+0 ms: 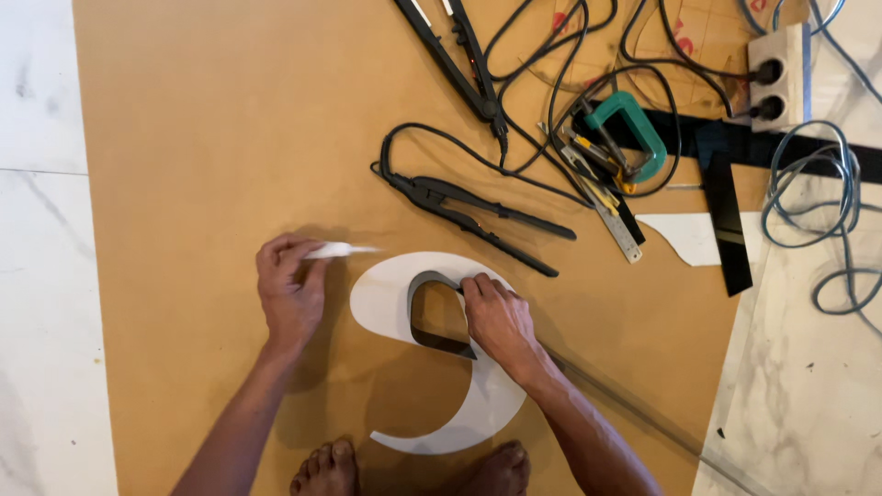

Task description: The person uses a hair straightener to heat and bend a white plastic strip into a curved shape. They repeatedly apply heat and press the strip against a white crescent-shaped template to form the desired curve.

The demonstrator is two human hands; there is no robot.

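while the right hand [496, 317] presses its fingertips [473, 287] on the dark strip [432, 308] that curls inside the upper hook of the white letter shape [386, 303], the left hand [289, 289] sits just to the left of that shape, apart from it, its grip pinching a small white tube [338, 249] whose tip points right, toward the top of the curve. the strip lies directly under the right grip, whose fingers are pressed together on the strip's upper bend, so the right hand is the nearer one; the left would have to cross a short stretch of bare board to reach it.

the white shape lies flat on the brown board [211, 138] on the floor, a big curved cut-out with its long axis running from upper left down toward the bare feet [326, 468]. the strip is glossy, near black, and looks to stand on edge, bent into a narrow loop that follows the inner edge of the hook.

farther up the board, well apart, lie two black flat irons [478, 220] with tangled cords, a green clamp [634, 129] and a metal ruler [611, 207].
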